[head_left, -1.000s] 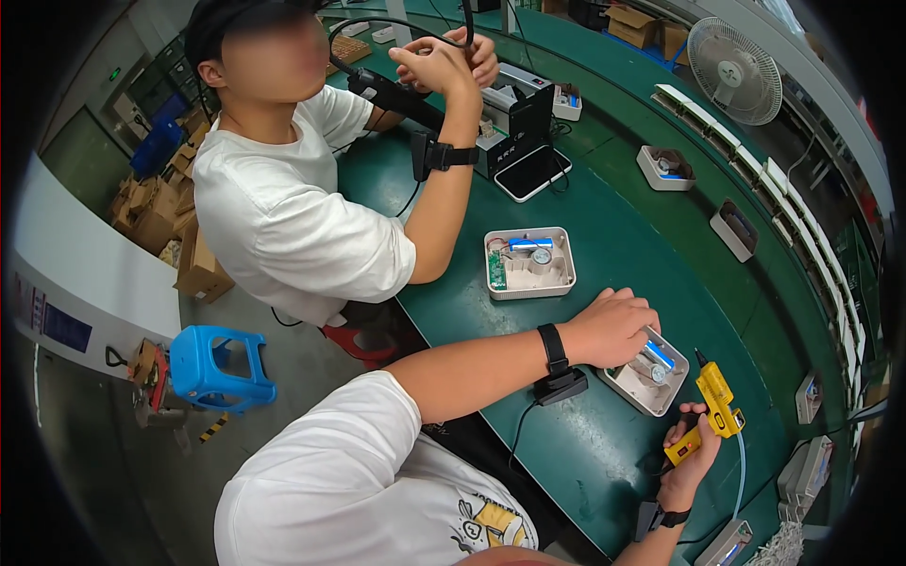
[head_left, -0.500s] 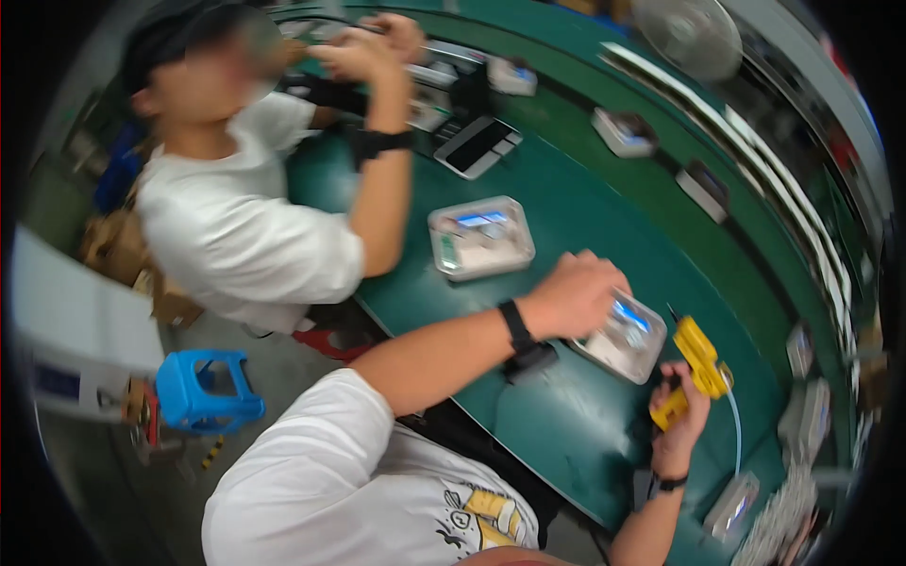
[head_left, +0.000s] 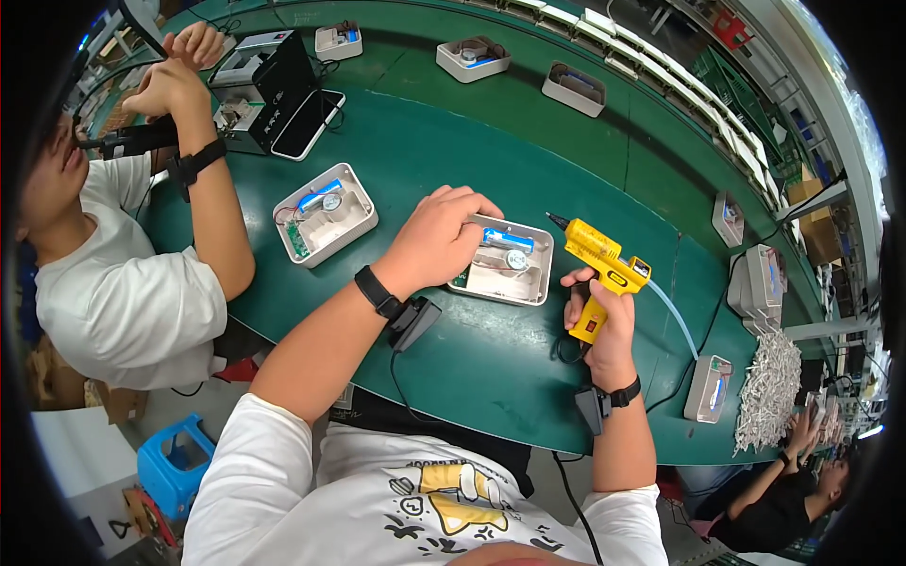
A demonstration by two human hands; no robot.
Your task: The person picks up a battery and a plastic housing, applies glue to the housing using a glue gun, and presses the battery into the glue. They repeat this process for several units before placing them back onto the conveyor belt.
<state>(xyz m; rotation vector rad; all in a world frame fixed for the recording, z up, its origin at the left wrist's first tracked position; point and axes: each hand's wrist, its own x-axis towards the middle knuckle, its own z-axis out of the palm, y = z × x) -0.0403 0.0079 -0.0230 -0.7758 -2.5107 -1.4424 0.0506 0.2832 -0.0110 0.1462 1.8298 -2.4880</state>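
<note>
My left hand [head_left: 437, 240] grips the left side of a white plastic housing [head_left: 507, 295] that rests on the green table. Inside the housing lie a blue cylindrical battery [head_left: 507, 239], a round silver part [head_left: 516, 261] and a bit of green circuit board, partly hidden by my fingers. My right hand [head_left: 607, 316] is wrapped round the handle of a yellow hot glue gun [head_left: 604, 269], just right of the housing. Its dark nozzle points up and left, apart from the housing. A pale blue glue stick [head_left: 675, 311] trails from its back end.
Another open housing [head_left: 342, 238] stands to the left, near a co-worker's arm [head_left: 209, 203]. Beyond it are a black box-shaped device [head_left: 283, 104] and a black-and-white tray. More housings [head_left: 474, 61] line the far side. A pile of white pieces [head_left: 769, 391] lies at right.
The whole view has swung, so the co-worker and table sit farther left. My left hand stays on the housing, and my right hand still holds the glue gun.
</note>
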